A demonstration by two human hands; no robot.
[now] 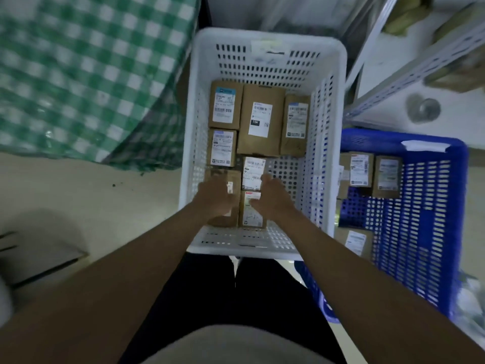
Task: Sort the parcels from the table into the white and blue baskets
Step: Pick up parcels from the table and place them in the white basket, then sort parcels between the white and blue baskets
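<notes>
Cardboard parcels (262,119) with white shipping labels, one marked "15H", fill the white basket (333,101) at frame centre, where the left hand (214,198) and right hand (273,197) rest with relaxed fingers on two near parcels, while the blue basket (456,206) at right holds more.

Dim, bluish indoor light, blurred at edges. Pale floor (86,195) with dark specks. Green-white checked cloth (86,69) draped over table at upper left, hanging to floor. Grey perforated metal shelving (420,72) at upper right, brown boxes on it. Round metal piece (423,108) just below the shelving.
</notes>
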